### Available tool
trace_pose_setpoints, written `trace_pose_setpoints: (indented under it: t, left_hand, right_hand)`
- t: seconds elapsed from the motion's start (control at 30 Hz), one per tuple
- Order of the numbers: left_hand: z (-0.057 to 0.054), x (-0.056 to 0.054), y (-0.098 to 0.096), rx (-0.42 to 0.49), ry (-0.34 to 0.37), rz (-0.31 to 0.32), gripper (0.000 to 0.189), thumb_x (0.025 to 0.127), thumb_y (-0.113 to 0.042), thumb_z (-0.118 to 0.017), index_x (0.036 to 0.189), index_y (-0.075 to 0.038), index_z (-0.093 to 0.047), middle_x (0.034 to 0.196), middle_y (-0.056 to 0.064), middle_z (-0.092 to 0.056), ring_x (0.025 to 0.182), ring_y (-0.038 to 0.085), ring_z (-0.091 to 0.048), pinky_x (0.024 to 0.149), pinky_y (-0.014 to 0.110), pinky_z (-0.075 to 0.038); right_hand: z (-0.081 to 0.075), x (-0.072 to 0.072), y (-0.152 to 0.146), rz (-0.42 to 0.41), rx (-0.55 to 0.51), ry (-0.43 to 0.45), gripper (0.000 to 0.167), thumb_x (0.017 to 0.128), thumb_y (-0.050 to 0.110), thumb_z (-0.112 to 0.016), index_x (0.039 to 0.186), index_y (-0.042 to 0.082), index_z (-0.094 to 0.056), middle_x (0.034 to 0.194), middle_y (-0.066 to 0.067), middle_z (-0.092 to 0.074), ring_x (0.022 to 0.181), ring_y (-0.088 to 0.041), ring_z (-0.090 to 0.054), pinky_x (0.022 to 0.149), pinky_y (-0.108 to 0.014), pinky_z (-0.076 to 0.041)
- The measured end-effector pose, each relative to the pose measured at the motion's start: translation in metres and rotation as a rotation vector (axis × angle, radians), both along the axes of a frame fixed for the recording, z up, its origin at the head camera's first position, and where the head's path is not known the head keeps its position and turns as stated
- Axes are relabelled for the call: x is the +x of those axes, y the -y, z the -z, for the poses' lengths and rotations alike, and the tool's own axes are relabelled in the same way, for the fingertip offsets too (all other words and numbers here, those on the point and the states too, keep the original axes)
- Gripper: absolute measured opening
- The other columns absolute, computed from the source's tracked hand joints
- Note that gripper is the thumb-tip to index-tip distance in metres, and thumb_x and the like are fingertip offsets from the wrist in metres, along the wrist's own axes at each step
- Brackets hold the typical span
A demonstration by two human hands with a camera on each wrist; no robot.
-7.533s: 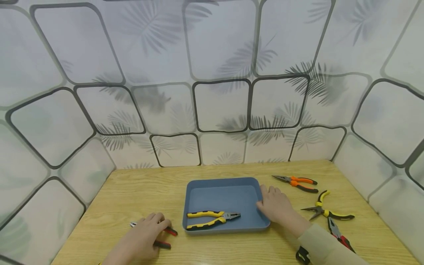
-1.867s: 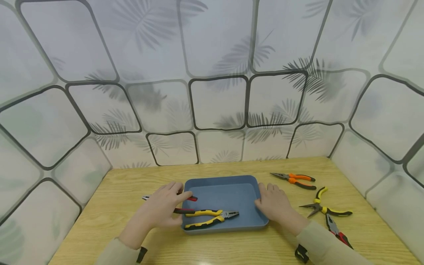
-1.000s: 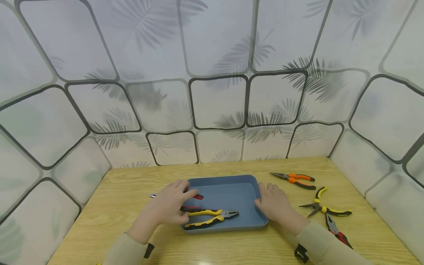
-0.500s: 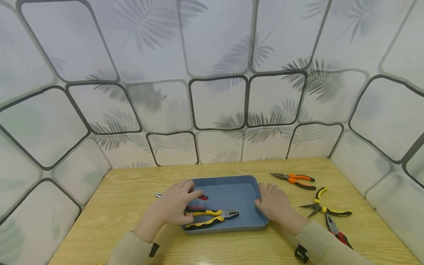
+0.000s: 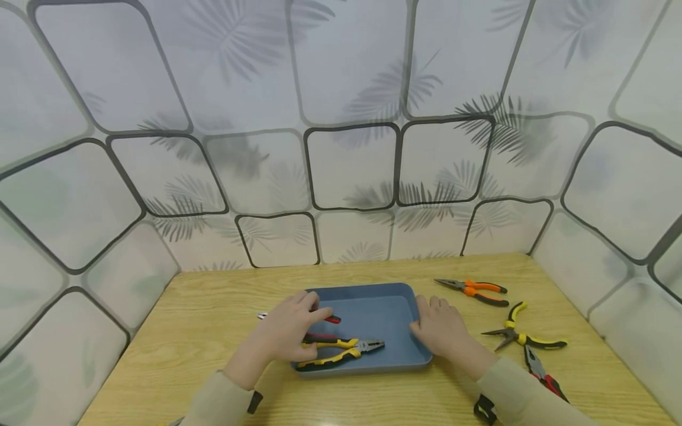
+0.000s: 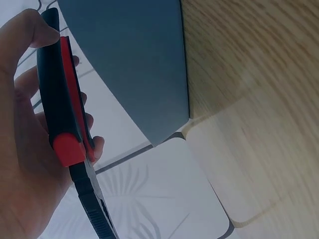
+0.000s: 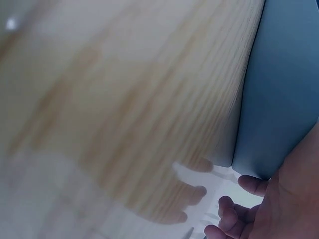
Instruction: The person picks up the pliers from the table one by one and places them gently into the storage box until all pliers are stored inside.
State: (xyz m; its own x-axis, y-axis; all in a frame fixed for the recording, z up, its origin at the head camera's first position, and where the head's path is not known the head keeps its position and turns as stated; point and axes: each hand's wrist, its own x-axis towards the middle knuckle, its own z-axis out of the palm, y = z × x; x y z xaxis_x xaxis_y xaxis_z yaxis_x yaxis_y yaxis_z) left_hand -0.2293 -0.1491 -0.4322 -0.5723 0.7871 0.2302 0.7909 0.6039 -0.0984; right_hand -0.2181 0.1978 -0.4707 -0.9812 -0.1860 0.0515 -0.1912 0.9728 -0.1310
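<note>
Red-and-black pliers (image 6: 57, 94) are gripped in my left hand (image 5: 290, 328), over the left side of the blue tray (image 5: 362, 290). Their metal nose pokes out to the left and their handles point right over the tray; the hand covers the middle. In the left wrist view the thumb lies on one black handle and the fingers wrap the other side. Yellow-and-black pliers (image 5: 348, 349) lie in the tray, nose to the right, partly behind the left thumb. My right hand (image 5: 442, 328) holds the tray's right rim, thumb on the inner side.
On the wooden table (image 5: 224, 290), right of the tray, lie orange-and-black long-nose pliers (image 5: 471, 290), spread yellow-and-black pliers (image 5: 514, 334) and red-and-black pliers (image 5: 540, 370). Part of another tool (image 5: 176, 422) shows at the bottom left. Patterned walls (image 5: 351, 171) enclose the table.
My left hand has lifted the red-and-black pliers from the table left of the tray and carried them right, over its left side. My right hand stays on the tray's rim.
</note>
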Motion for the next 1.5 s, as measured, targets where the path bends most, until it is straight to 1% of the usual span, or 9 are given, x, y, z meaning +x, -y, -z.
trace_pose_setpoints:
  t: [0.17,0.4,0.6,0.8,0.93,1.13,1.27,1.37,1.5]
  left_hand:
    - [0.001,-0.002,-0.005,0.005,0.008,0.005,0.056,0.077,-0.034,-0.077,0.132,-0.024,-0.069,0.105,0.002,-0.057,0.086,0.014,-0.041,0.068,0.027,-0.035]
    - [0.003,-0.005,-0.012,0.019,-0.006,0.024,0.054,0.076,-0.033,-0.075,0.129,-0.024,-0.07,0.104,0.002,-0.055,0.085,0.015,-0.04,0.069,0.028,-0.033]
    - [0.004,-0.007,-0.017,-0.005,-0.015,0.025,0.054,0.078,-0.035,-0.075,0.13,-0.024,-0.07,0.104,0.002,-0.056,0.084,0.014,-0.039,0.07,0.028,-0.033]
    - [0.0,-0.007,-0.024,-0.047,0.003,0.014,0.054,0.083,-0.039,-0.077,0.134,-0.024,-0.068,0.108,0.003,-0.057,0.086,0.015,-0.04,0.071,0.028,-0.035]
    - [0.001,-0.009,-0.028,-0.064,0.021,0.012,0.054,0.085,-0.04,-0.076,0.136,-0.025,-0.067,0.11,0.003,-0.058,0.086,0.015,-0.04,0.072,0.028,-0.035]
    - [0.003,-0.011,-0.034,-0.063,0.033,0.022,0.054,0.086,-0.04,-0.075,0.138,-0.025,-0.066,0.11,0.003,-0.057,0.085,0.014,-0.039,0.073,0.028,-0.034]
    - [0.002,-0.012,-0.037,-0.062,0.03,0.021,0.054,0.087,-0.04,-0.075,0.138,-0.025,-0.066,0.11,0.003,-0.057,0.086,0.014,-0.039,0.074,0.028,-0.034]
    - [0.001,-0.012,-0.039,-0.056,0.034,0.022,0.053,0.087,-0.04,-0.076,0.137,-0.025,-0.066,0.11,0.003,-0.056,0.087,0.015,-0.039,0.074,0.028,-0.035]
    - [0.002,-0.014,-0.042,-0.057,0.049,0.019,0.053,0.089,-0.04,-0.077,0.138,-0.025,-0.065,0.112,0.003,-0.056,0.087,0.015,-0.039,0.074,0.028,-0.035]
  right_hand:
    - [-0.001,-0.001,0.0,-0.002,0.003,0.002,0.044,0.098,0.024,-0.057,0.133,-0.003,-0.054,0.098,-0.02,-0.057,0.084,-0.032,-0.053,0.071,-0.048,-0.048]
    - [-0.002,-0.003,0.0,-0.005,0.011,-0.002,0.044,0.098,0.024,-0.057,0.133,-0.002,-0.055,0.098,-0.019,-0.057,0.083,-0.031,-0.052,0.07,-0.046,-0.046]
    - [-0.002,-0.004,-0.001,-0.005,0.009,-0.001,0.042,0.098,0.024,-0.058,0.131,-0.002,-0.055,0.095,-0.018,-0.056,0.081,-0.03,-0.05,0.069,-0.045,-0.045]
    - [-0.003,-0.004,-0.001,-0.007,0.012,0.002,0.042,0.099,0.025,-0.058,0.131,-0.002,-0.055,0.096,-0.018,-0.056,0.081,-0.03,-0.05,0.069,-0.045,-0.045]
    - [-0.003,-0.004,0.0,-0.008,0.011,0.002,0.042,0.099,0.025,-0.058,0.131,-0.002,-0.055,0.096,-0.018,-0.057,0.082,-0.03,-0.051,0.069,-0.045,-0.046]
    - [-0.003,-0.002,0.0,-0.009,-0.002,-0.001,0.033,0.098,0.024,-0.058,0.121,0.0,-0.055,0.09,-0.015,-0.053,0.078,-0.028,-0.048,0.066,-0.042,-0.042]
    - [-0.004,-0.002,0.0,-0.013,0.0,-0.003,0.035,0.098,0.024,-0.059,0.123,-0.001,-0.055,0.09,-0.016,-0.053,0.077,-0.027,-0.047,0.065,-0.042,-0.042]
    - [-0.004,-0.003,-0.001,-0.015,0.007,-0.004,0.041,0.098,0.025,-0.059,0.129,-0.002,-0.055,0.093,-0.017,-0.055,0.078,-0.028,-0.049,0.067,-0.044,-0.045]
    - [-0.002,-0.003,-0.001,-0.012,0.008,0.004,0.037,0.099,0.025,-0.058,0.125,-0.001,-0.055,0.093,-0.017,-0.054,0.078,-0.029,-0.048,0.067,-0.044,-0.044]
